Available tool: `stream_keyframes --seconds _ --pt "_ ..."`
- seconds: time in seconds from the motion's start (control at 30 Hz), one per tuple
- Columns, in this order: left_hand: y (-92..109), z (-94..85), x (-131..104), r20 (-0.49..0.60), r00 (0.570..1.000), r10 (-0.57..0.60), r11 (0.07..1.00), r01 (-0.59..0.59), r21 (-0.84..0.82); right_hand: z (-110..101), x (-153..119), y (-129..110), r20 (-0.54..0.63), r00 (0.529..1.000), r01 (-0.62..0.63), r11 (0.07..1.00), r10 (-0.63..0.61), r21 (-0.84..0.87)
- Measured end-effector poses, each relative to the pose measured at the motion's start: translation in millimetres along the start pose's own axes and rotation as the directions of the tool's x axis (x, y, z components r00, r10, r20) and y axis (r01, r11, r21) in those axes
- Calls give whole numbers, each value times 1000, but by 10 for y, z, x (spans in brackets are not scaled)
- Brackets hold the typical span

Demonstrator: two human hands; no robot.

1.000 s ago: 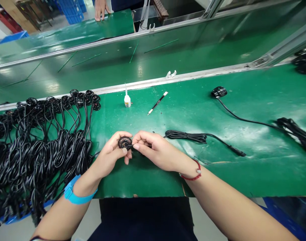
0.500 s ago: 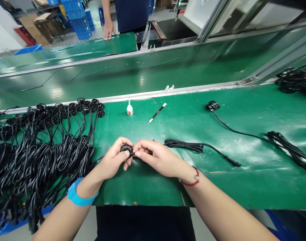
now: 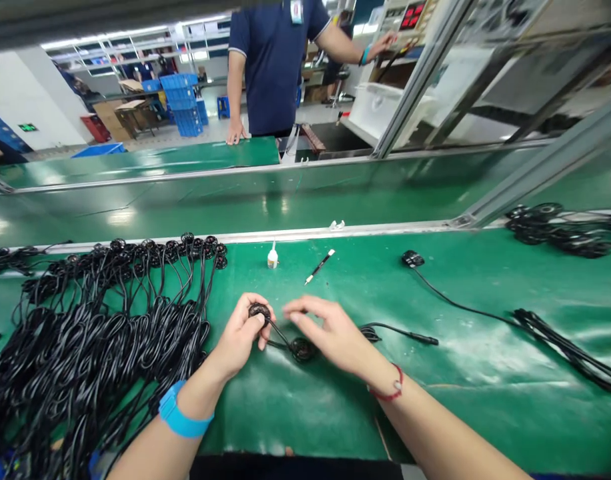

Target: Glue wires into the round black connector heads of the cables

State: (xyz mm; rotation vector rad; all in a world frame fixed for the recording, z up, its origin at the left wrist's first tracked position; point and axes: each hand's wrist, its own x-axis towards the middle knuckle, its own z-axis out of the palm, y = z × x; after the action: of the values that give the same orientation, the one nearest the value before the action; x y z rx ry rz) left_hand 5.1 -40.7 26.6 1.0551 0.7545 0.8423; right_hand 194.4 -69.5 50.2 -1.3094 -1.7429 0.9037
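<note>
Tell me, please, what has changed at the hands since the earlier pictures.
The right hand has let go of the cable by the disc and moved off to the right; a second disc now shows between the hands. The left hand still holds its disc; bottle and pen stayed put.

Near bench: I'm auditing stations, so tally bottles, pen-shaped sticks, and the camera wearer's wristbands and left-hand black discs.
White bottle: 1
Pen-shaped stick: 1
Blue wristband: 1
Red wristband: 1
Black disc in left hand: 1
Total: 5
</note>
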Motion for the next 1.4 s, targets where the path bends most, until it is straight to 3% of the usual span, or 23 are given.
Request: stream_keyframes --seconds 0.07,0.1,0.23,0.37,0.5,0.73,0.97,1.1,1.2,1.4 --pt "-6 -2 2 -4 1000 19 1000 -19 -23 -38 189 136 -212 960 -196 980 186 -31" --pt "-7 3 -1 -3 1000 24 999 -24 -32 -47 297 215 -266 938 -243 969 221 -52" --pt "-12 29 -16 24 1000 19 999 -18 -38 43 714 476 -346 902 -329 931 259 -161" --pt "-21 19 -6 24 999 33 999 -33 -34 256 997 532 -369 886 -395 874 281 -283" --pt "-13 8 0 2 999 45 998 -45 -34 355 1126 520 -350 881 -442 818 318 -368" --pt "4 37 -27 2 999 41 999 -41 -9 276 1068 526 -253 918 -389 822 307 -416" --pt "-25 13 -17 23 999 38 999 -38 13 508 1201 468 -116 957 -289 860 265 -422" --pt "-16 -3 -11 5 999 46 999 -46 15 574 1302 485 -111 963 -269 898 245 -348" --pt "2 3 -16 0 999 46 999 -46 20 545 1316 483 -103 965 -257 946 240 -199" --pt "25 40 -20 -1 1000 21 1000 -21 16 243 1079 362 -90 971 -194 952 221 237"
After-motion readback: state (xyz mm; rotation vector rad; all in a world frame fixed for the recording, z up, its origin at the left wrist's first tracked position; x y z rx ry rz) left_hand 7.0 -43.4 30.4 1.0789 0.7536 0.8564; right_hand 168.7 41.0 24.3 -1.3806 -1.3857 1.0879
